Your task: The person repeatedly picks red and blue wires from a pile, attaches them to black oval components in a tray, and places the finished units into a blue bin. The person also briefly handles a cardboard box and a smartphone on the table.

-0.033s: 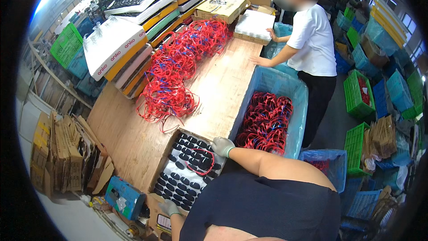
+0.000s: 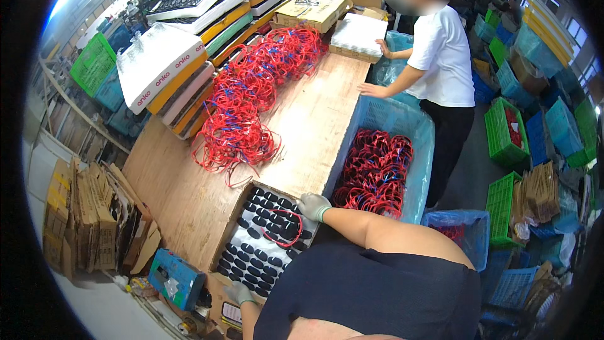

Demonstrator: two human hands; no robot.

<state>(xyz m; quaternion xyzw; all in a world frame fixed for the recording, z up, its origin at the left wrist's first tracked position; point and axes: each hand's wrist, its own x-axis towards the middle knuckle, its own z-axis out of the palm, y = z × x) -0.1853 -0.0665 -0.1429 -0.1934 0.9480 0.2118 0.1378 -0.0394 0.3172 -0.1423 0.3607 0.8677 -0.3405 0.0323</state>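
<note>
A black tray (image 2: pixel 251 258) with rows of oval recesses lies in a cardboard box at the near edge of the wooden table (image 2: pixel 314 119). One red cable loop (image 2: pixel 283 230) rests on the tray. My right hand (image 2: pixel 313 206), in a grey glove, has its fingers curled over the tray's far right corner, beside the loop. My gloved left hand (image 2: pixel 239 291) grips the tray's near edge. A large heap of red cable loops (image 2: pixel 245 107) runs along the table's left side.
A blue crate (image 2: pixel 402 119) lined with plastic holds more red cables (image 2: pixel 374 173) to my right. Another person in a white shirt (image 2: pixel 443 56) stands at the table's far right. Stacked flat boxes (image 2: pixel 163 63), folded cardboard (image 2: pixel 88 214) and green and blue crates (image 2: pixel 503 132) surround the table.
</note>
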